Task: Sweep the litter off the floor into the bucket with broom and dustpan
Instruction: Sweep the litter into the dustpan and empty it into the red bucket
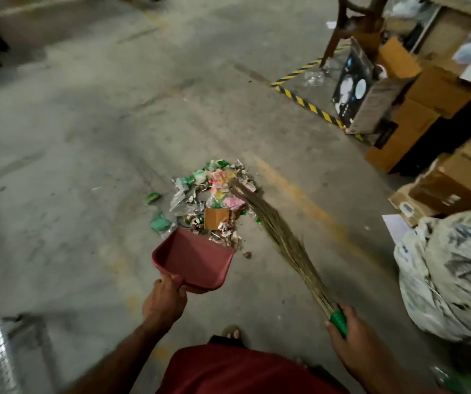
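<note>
Maroon dustpan (193, 258) set at the near edge of the litter heap (210, 201), broom (278, 240) laid across the heap's far right side.

Left hand (163, 301) is curled round the dustpan's handle, tilting its open mouth against the heap; the pan looks empty so far. Right hand (352, 341) is wrapped round the broom's green grip, bristle tips resting on the heap's far edge. Green scraps (154, 198) lie just left of the heap, outside the pan's mouth, so a hard stroke could scatter light wrappers past its sides. If the lip lifts off the concrete floor (86, 137), fine bits may slide underneath. No bucket is visible.
</note>
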The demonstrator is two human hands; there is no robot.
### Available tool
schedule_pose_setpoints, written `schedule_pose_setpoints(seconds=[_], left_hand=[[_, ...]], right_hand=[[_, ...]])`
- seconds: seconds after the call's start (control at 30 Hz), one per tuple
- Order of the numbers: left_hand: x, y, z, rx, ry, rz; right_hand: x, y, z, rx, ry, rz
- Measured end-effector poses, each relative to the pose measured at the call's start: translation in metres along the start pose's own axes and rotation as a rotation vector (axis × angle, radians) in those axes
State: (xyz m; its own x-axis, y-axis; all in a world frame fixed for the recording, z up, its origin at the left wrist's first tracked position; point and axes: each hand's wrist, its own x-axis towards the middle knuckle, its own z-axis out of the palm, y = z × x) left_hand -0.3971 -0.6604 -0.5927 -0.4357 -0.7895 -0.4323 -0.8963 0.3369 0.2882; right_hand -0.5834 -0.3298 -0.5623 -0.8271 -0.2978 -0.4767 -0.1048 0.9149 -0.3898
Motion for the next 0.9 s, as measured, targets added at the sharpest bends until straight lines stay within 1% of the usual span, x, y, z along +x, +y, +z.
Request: schedule_pose_setpoints(seconds=[0.23, 0.43, 0.57, 0.67, 0.73, 0.9], left_hand=[[0.041, -0.016, -0.011, -0.060, 0.003, -0.096], [0.078, -0.006, -0.006, -0.040, -0.009, -0.133], [0.118, 0.012, 0.004, -0.021, -0.010, -0.203], [0.148, 0.026, 0.017, 0.007, -0.046, -0.292], [0.166, 0.042, 0.021, 0.019, -0.041, -0.340], [0.223, 0.086, 0.022, -0.019, -0.040, -0.333]], right_hand=[[0.074, -0.065, 0.003, -0.172, -0.047, -0.040], [0.158, -0.114, -0.001, -0.327, -0.103, -0.089], [0.231, -0.148, -0.004, -0.384, -0.181, -0.125], [0.278, -0.169, -0.014, -0.373, -0.230, -0.170], [0.304, -0.178, -0.023, -0.392, -0.281, -0.213], [0.369, -0.200, -0.025, -0.480, -0.327, -0.290]])
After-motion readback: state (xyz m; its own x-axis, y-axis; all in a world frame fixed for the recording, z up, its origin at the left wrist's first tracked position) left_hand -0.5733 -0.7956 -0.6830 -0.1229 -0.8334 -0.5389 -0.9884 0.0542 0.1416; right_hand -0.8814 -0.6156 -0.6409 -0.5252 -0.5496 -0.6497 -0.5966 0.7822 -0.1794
